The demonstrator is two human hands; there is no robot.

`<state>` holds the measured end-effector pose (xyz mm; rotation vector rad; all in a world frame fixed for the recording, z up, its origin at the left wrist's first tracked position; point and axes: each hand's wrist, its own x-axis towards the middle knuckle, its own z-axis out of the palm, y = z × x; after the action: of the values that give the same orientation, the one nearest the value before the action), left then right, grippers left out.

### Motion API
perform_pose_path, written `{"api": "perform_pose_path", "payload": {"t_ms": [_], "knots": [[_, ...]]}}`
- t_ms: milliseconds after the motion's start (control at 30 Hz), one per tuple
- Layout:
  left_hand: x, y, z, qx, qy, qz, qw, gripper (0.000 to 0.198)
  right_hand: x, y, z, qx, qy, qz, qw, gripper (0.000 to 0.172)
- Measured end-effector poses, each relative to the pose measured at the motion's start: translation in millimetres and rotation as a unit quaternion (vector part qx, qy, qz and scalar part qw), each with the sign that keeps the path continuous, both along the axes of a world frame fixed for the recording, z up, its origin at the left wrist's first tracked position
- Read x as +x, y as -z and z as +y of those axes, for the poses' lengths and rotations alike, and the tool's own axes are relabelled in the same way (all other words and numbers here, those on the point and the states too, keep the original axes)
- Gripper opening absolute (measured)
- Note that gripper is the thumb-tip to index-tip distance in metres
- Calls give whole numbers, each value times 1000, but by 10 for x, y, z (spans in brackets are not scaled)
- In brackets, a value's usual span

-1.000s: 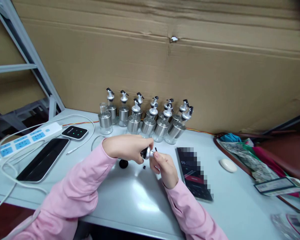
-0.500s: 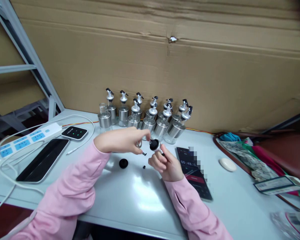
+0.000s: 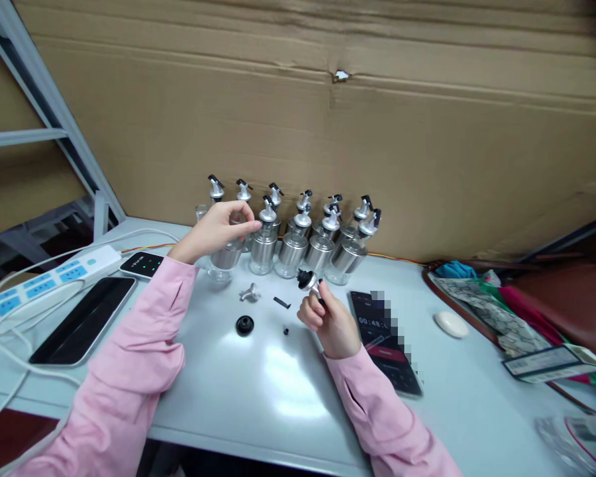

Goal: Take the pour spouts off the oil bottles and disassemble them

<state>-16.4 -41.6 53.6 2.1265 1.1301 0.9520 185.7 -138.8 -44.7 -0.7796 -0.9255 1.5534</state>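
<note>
Reckoned from the black plug (image 3: 245,325) on the table (image 3: 228,397), the right hand (image 3: 332,321) is off to its right, thumb and fingers pinching a silver pour spout (image 3: 312,283) — its black end juts past the fingertips, away from the palm. Beyond the plug and leftward, the left hand (image 3: 218,228) curls around the neck of a tilted glass bottle (image 3: 226,257) — the body hangs below the grip. A loose silver spout (image 3: 251,291) lies just behind the plug, a black strip (image 3: 281,303) behind and right, a tiny black piece (image 3: 286,331) to its right.

The bottles (image 3: 292,253) stand behind the loose parts (image 3: 245,324) — a phone (image 3: 377,339) right, the power strip (image 3: 44,285) left.
</note>
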Motion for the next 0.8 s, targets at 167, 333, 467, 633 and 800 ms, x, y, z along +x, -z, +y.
{"api": "perform_pose_path", "payload": {"t_ms": [167, 333, 467, 633, 800], "knots": [[27, 188, 171, 31, -50, -60, 996, 23, 22, -1, 9, -6, 33, -2, 999, 51], [48, 317, 275, 53, -72, -101, 991, 24, 22, -8, 8, -14, 55, -2, 998, 51], [67, 369, 301, 65, -88, -122, 987, 25, 24, -15, 7, -9, 54, -11, 998, 51], [73, 438, 335, 68, -91, -125, 986, 24, 26, -16, 6, -7, 51, -14, 999, 51], [55, 522, 404, 70, -94, -138, 983, 25, 21, -13, 2, -15, 56, -8, 998, 51]]}}
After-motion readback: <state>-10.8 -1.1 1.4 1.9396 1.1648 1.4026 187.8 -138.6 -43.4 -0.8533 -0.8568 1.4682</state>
